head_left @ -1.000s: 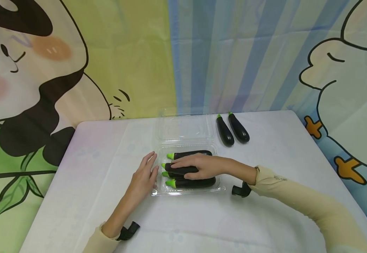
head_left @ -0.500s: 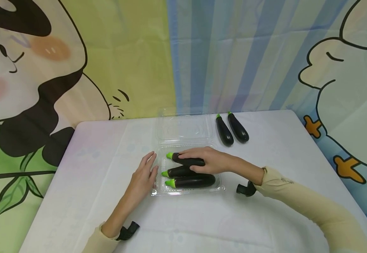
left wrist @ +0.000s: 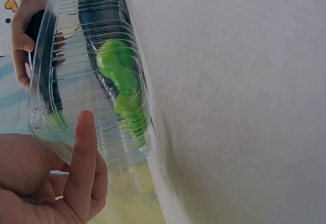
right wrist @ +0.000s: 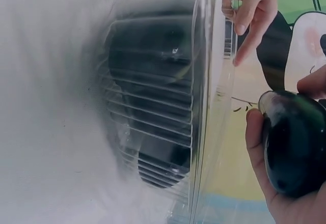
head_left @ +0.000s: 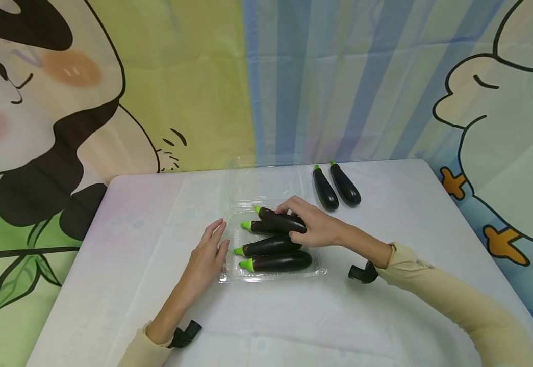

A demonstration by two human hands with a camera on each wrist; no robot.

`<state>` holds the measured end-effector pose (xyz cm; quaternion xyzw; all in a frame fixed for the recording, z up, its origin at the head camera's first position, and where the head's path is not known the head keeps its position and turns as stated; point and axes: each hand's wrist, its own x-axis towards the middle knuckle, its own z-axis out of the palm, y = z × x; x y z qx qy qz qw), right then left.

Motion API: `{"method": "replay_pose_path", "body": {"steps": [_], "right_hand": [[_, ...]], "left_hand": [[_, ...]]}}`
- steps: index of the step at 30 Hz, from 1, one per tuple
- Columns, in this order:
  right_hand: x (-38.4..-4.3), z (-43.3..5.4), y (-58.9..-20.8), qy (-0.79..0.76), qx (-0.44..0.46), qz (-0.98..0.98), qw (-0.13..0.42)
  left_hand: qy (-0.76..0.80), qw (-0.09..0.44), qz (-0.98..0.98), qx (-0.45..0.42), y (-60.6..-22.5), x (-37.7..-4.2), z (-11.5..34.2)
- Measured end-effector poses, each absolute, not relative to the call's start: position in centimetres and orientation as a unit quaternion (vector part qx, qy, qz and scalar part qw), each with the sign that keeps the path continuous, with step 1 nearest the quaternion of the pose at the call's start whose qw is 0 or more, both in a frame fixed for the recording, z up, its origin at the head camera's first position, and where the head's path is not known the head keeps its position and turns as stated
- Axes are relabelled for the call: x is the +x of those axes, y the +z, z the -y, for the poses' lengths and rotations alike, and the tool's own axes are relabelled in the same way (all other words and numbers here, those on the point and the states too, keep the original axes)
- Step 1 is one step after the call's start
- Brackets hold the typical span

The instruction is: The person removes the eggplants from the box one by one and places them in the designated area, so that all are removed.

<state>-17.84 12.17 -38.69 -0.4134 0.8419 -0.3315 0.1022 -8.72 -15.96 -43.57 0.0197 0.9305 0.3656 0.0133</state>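
Observation:
My right hand (head_left: 318, 225) grips a dark eggplant (head_left: 281, 220) with a green stem. That eggplant is raised over the back of a clear plastic clamshell box, its rounded end (right wrist: 293, 145) between thumb and fingers in the right wrist view. Inside the box (head_left: 273, 279) lie three more eggplants: a back one (head_left: 260, 227) partly covered by the held one, a middle one (head_left: 272, 245) and a front one (head_left: 282, 261), stems to the left. My left hand (head_left: 205, 259) is at the box's left side, its fingers extended along the rim (left wrist: 38, 114).
The box's clear lid (head_left: 268, 184) lies folded back behind it. Two eggplants, a left one (head_left: 325, 189) and a right one (head_left: 346, 184), lie at the back of the white-covered table (head_left: 376, 316). A patterned cloth (head_left: 330, 76) hangs right behind the table.
My right hand has lifted an eggplant off the others in the box and shifted it back and to the right. The left hand has stayed by the rim.

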Motion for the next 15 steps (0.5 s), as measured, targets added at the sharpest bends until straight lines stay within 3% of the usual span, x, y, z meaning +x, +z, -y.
{"method": "replay_pose_path", "body": {"steps": [8, 15], "right_hand": [[-17.9, -13.0, -38.7, -0.353, -0.388, -0.851, 0.034], [-18.1, -13.8, -38.9, -0.370, -0.380, -0.848, 0.012]], "left_hand": [[0.369, 0.010, -0.929, 0.018, -43.6, -8.8, 16.0], [0.375, 0.014, -0.927, 0.020, -43.6, -8.8, 16.0]]}}
